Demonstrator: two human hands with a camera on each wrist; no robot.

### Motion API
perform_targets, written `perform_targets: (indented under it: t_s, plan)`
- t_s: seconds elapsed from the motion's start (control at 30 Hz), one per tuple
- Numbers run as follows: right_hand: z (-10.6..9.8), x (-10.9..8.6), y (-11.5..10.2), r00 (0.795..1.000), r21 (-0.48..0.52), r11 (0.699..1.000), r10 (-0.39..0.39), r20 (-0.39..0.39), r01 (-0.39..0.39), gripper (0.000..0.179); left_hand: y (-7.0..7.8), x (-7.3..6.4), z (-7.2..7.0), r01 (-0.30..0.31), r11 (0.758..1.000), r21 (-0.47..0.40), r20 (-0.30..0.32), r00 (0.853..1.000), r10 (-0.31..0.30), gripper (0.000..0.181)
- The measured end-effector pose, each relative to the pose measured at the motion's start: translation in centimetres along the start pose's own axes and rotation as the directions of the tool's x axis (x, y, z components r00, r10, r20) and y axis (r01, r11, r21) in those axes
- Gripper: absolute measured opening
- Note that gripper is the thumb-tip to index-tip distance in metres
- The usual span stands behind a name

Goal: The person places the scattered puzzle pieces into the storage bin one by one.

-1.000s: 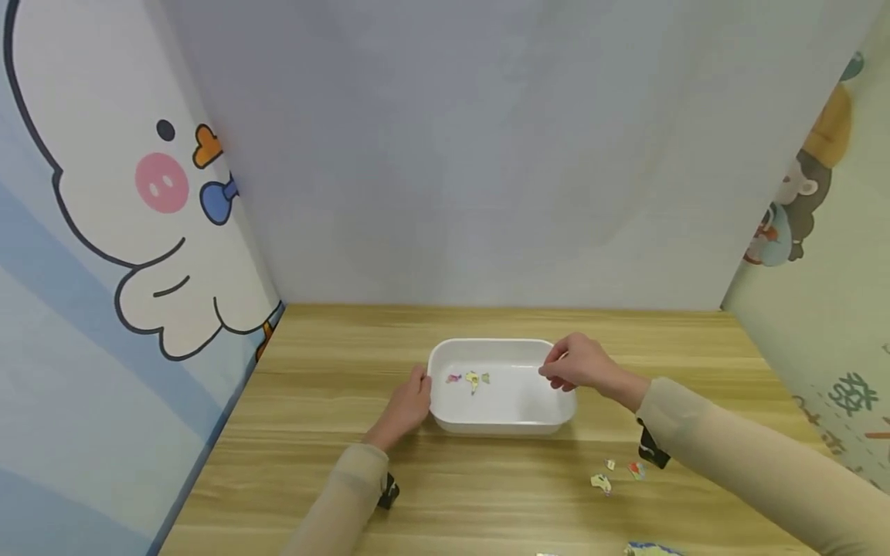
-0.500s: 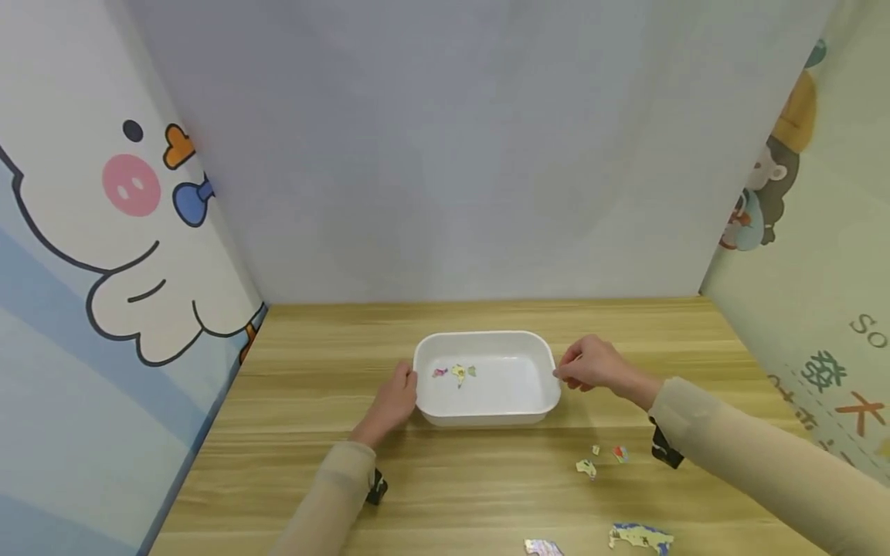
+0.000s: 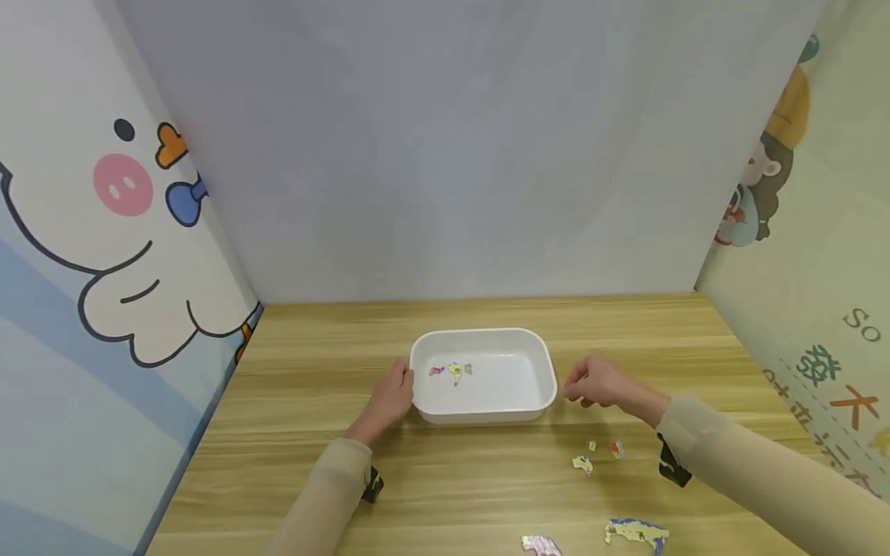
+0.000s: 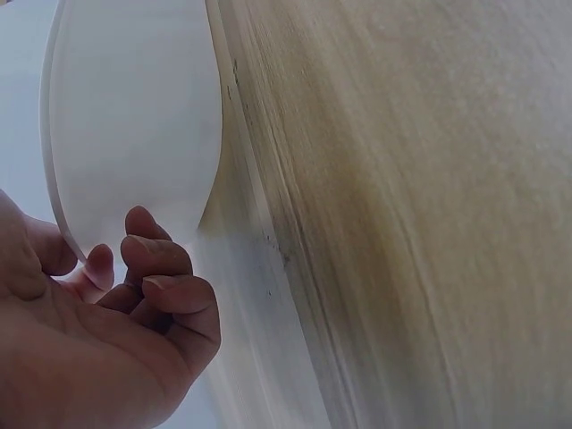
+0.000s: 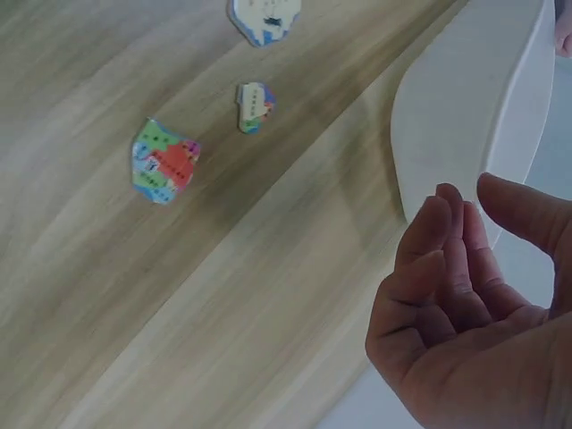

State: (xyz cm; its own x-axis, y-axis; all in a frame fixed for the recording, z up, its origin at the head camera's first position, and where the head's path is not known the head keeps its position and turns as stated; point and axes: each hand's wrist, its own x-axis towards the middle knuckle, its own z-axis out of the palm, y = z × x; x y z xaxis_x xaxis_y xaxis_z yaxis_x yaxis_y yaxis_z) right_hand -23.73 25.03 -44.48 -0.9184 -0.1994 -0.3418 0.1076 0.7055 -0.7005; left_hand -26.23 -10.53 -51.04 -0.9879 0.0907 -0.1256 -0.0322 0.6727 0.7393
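Observation:
A white rectangular tray sits on the wooden table, with several small map puzzle pieces lying in its left half. My left hand pinches the tray's left rim between thumb and index finger; its other fingers curl below the rim in the left wrist view. Just off the tray's right end is my right hand, its fingers loosely bent and the thumb apart, with nothing between them. On the table nearer to me lie a red-and-green puzzle piece, a tiny piece and a pale yellow piece.
Closer to the front edge are a larger yellow-and-blue puzzle piece and a pinkish piece. A plain pale backdrop stands behind the table, with printed panels at both sides.
My right hand has drawn back from over the tray's right end, past its rim, to the table side. The left hand stays on the rim. The head view has shifted slightly.

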Motion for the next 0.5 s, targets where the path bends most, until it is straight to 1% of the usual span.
perform_targets:
  t_s: [0.07,0.13,0.2,0.27,0.4,0.5]
  plan:
    - [0.0,-0.2,0.3,1.0,-0.049,0.998,-0.03,0.001,0.03,0.008,0.0,0.0,0.0,-0.006,1.0,0.0,-0.001,1.0,0.006,0.017]
    - [0.1,-0.4,0.7,0.998,-0.12,0.991,-0.067,-0.002,0.067,0.006,0.0,-0.1,-0.1,-0.008,1.0,0.003,-0.003,1.0,0.008,0.017]
    - [0.1,-0.7,1.1,0.994,-0.208,0.972,-0.114,-0.003,0.111,0.008,0.0,-0.1,-0.1,-0.01,1.0,0.003,-0.008,1.0,0.01,0.016]
    - [0.3,-0.9,1.6,0.991,-0.279,0.952,-0.131,-0.007,0.124,0.011,0.0,-0.1,-0.1,-0.01,1.0,0.006,-0.01,1.0,0.01,0.016]
    - [0.8,-1.3,2.5,0.994,-0.34,0.934,-0.113,0.011,0.11,0.014,0.1,0.0,-0.2,-0.016,1.0,0.011,-0.009,1.0,0.016,0.016]
    - [1.1,-1.8,3.0,0.996,-0.344,0.935,-0.084,0.037,0.091,0.013,0.1,0.0,-0.2,-0.02,1.0,0.014,-0.002,1.0,0.02,0.016]
